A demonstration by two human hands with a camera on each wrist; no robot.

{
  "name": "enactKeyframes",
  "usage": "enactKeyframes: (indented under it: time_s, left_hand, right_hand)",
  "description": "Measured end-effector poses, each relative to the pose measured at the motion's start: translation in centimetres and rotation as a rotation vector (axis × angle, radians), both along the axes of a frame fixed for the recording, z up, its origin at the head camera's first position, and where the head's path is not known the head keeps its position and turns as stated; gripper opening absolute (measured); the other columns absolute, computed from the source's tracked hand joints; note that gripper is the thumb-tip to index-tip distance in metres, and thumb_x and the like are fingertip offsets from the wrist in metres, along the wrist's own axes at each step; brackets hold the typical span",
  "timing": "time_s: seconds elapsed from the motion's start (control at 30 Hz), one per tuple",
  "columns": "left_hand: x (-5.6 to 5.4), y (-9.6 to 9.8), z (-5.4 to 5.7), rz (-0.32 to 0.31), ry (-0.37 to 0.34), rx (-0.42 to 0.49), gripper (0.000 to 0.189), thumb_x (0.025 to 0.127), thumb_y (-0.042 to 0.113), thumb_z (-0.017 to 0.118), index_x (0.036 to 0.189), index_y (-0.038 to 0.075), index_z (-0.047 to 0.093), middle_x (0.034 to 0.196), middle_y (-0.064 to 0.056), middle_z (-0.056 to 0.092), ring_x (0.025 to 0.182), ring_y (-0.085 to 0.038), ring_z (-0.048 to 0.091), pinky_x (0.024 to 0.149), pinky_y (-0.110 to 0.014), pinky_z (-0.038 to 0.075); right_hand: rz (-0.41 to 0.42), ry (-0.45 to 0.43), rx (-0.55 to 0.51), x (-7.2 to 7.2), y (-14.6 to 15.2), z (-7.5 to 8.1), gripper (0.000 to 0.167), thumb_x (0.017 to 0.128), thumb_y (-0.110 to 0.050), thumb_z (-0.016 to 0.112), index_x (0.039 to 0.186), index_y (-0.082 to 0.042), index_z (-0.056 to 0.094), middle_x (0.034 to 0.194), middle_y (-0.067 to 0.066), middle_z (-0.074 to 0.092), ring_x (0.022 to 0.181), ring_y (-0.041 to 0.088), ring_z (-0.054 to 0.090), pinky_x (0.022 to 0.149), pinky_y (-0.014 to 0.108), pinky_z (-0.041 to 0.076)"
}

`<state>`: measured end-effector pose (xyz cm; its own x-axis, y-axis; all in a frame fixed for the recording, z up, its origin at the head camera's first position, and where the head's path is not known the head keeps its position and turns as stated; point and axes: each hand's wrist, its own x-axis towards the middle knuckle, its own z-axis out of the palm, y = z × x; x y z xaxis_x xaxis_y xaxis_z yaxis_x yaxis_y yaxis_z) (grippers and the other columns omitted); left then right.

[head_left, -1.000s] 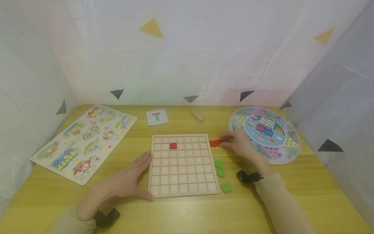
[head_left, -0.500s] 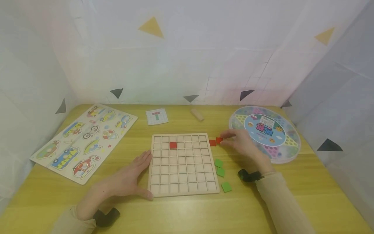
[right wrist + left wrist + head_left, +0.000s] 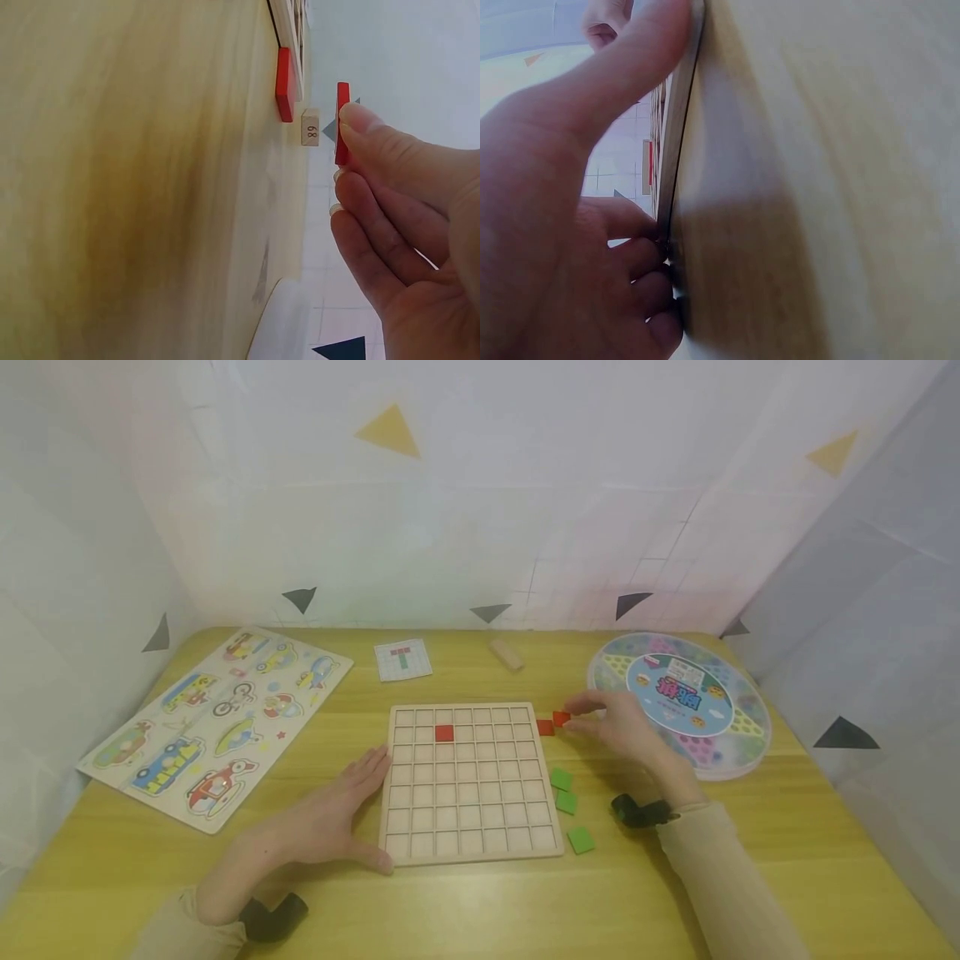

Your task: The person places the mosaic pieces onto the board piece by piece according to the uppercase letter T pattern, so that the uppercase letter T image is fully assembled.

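Observation:
A square wooden grid board (image 3: 472, 793) lies in the middle of the head view, with one red tile (image 3: 445, 733) in a cell of its second row. My left hand (image 3: 322, 818) rests along the board's left edge, fingers extended and thumb by the near corner; the left wrist view shows that thumb (image 3: 630, 67) against the board's side. Between thumb and fingers, my right hand (image 3: 618, 727) pinches a second red tile (image 3: 343, 124), held above the table. Another red tile (image 3: 284, 84) lies beside the board's right edge. Several green tiles (image 3: 566, 802) lie nearer me on that side.
Behind the board are a pattern card (image 3: 403, 660) showing a red and green T and a small wooden block (image 3: 506, 655). A vehicle picture puzzle (image 3: 225, 718) occupies the left. A round game box (image 3: 678, 702) stands close behind my right hand.
My right hand has lifted the pinched red tile away from the one lying by the board, shifting slightly right, then slightly back left. The left hand and board stay put.

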<state>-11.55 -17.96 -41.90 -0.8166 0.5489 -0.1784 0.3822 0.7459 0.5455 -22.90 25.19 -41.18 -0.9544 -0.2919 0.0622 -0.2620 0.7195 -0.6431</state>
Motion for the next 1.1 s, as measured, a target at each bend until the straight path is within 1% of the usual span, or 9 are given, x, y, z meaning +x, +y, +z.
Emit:
enactKeyframes:
  time_s: [0.27, 0.4, 0.53, 0.73, 0.83, 0.93, 1.0, 1.1]
  left_hand:
    - [0.0, 0.0, 0.3, -0.003, 0.004, 0.005, 0.133, 0.066, 0.074, 0.075, 0.159, 0.002, 0.014, 0.168, -0.013, 0.002, 0.153, -0.04, 0.008, 0.121, -0.058, 0.02]
    - [0.1, 0.0, 0.2, -0.004, 0.011, 0.0, 0.133, 0.066, 0.075, 0.075, 0.159, 0.002, 0.014, 0.168, -0.014, 0.002, 0.153, -0.04, 0.008, 0.121, -0.057, 0.02]
    - [0.1, 0.1, 0.1, -0.002, 0.005, -0.006, 0.134, 0.065, 0.076, 0.074, 0.159, 0.001, 0.014, 0.168, -0.014, 0.002, 0.153, -0.041, 0.008, 0.121, -0.057, 0.019]
    - [0.1, 0.0, -0.2, 0.003, 0.0, -0.006, 0.135, 0.064, 0.077, 0.074, 0.16, 0.003, 0.012, 0.168, -0.013, 0.001, 0.153, -0.041, 0.007, 0.121, -0.058, 0.02]
    - [0.1, -0.1, -0.2, 0.004, 0.004, -0.007, 0.135, 0.064, 0.078, 0.073, 0.16, 0.003, 0.012, 0.168, -0.013, 0.001, 0.153, -0.041, 0.008, 0.121, -0.058, 0.02]
    - [0.1, -0.1, -0.1, 0.005, -0.001, -0.006, 0.135, 0.065, 0.077, 0.073, 0.16, 0.003, 0.012, 0.168, -0.013, 0.001, 0.153, -0.041, 0.007, 0.121, -0.058, 0.02]
    - [0.1, 0.0, 0.0, 0.005, -0.003, -0.003, 0.135, 0.065, 0.077, 0.074, 0.16, 0.003, 0.013, 0.168, -0.013, 0.001, 0.153, -0.041, 0.008, 0.121, -0.058, 0.02]
    - [0.1, 0.0, 0.0, 0.004, -0.005, -0.001, 0.135, 0.065, 0.076, 0.074, 0.16, 0.002, 0.013, 0.168, -0.014, 0.002, 0.153, -0.04, 0.007, 0.121, -0.058, 0.019]
  right_hand:
    - [-0.013, 0.012, 0.007, 0.2, -0.4, 0.6, 0.03, 0.086, -0.025, 0.08, 0.112, -0.01, 0.075, 0.109, 0.007, 0.075, 0.109, 0.029, 0.066, 0.097, 0.051, 0.051]
    - [-0.002, 0.017, -0.002, 0.5, -0.8, 1.1, 0.031, 0.085, -0.026, 0.08, 0.112, -0.011, 0.075, 0.109, 0.005, 0.075, 0.109, 0.028, 0.066, 0.098, 0.051, 0.051]
    - [0.018, 0.042, -0.007, 0.8, -1.5, 1.6, 0.03, 0.085, -0.027, 0.08, 0.111, -0.011, 0.075, 0.108, 0.005, 0.076, 0.108, 0.027, 0.067, 0.098, 0.05, 0.052]
    - [0.047, 0.071, -0.019, 0.6, -3.8, 2.2, 0.028, 0.084, -0.028, 0.082, 0.108, -0.014, 0.077, 0.105, 0.003, 0.076, 0.105, 0.025, 0.069, 0.092, 0.048, 0.055]
    - [0.047, 0.048, -0.02, 0.4, -5.3, 2.6, 0.03, 0.082, -0.031, 0.083, 0.108, -0.017, 0.077, 0.105, 0.0, 0.076, 0.105, 0.023, 0.068, 0.092, 0.047, 0.055]
    - [0.046, 0.006, -0.013, 0.3, -6.7, 2.9, 0.033, 0.082, -0.037, 0.082, 0.11, -0.02, 0.077, 0.107, -0.003, 0.076, 0.107, 0.021, 0.067, 0.095, 0.046, 0.055]
    - [0.054, -0.014, -0.014, 0.3, -7.5, 3.2, 0.035, 0.082, -0.039, 0.082, 0.112, -0.02, 0.076, 0.108, -0.005, 0.075, 0.109, 0.02, 0.067, 0.092, 0.045, 0.056]
    - [0.085, -0.008, -0.024, 0.2, -8.6, 3.4, 0.037, 0.082, -0.039, 0.082, 0.113, -0.018, 0.076, 0.108, -0.006, 0.075, 0.108, 0.018, 0.067, 0.092, 0.044, 0.056]
